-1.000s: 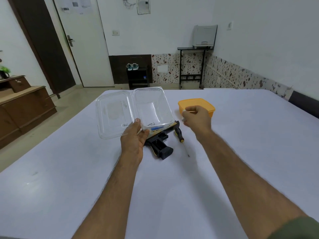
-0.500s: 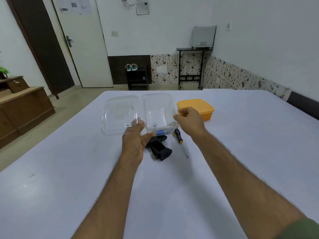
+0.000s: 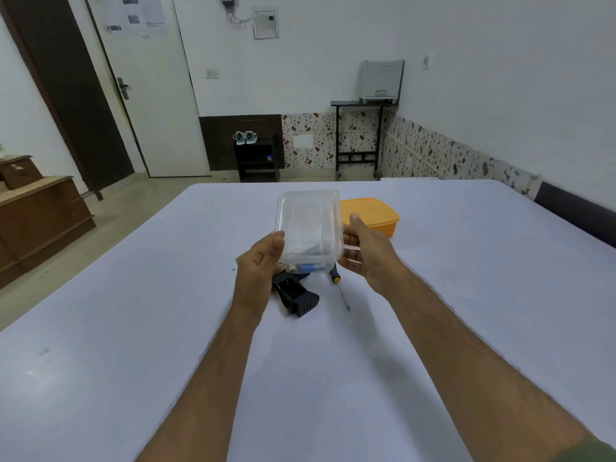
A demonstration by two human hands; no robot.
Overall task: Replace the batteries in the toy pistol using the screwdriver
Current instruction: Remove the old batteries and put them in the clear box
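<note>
A clear plastic hinged box (image 3: 308, 225) is held above the table, its lid folded down over it, something blue showing through its near end. My left hand (image 3: 261, 261) grips its left side and my right hand (image 3: 361, 250) grips its right side. Below the box lies the black toy pistol (image 3: 295, 293), grip pointing toward me, its upper part hidden by the box and my left hand. The screwdriver (image 3: 340, 288) lies just right of the pistol, its thin shaft pointing toward me and its handle partly under the box.
An orange lidded container (image 3: 373, 215) stands behind my right hand on the white table (image 3: 133, 328). A wooden cabinet stands on the floor far left. A shoe rack and a small stand with a printer line the far wall.
The clear box's lid, lying open to the left before, has been folded over the box. My right hand moved from the box's far edge to its right side.
</note>
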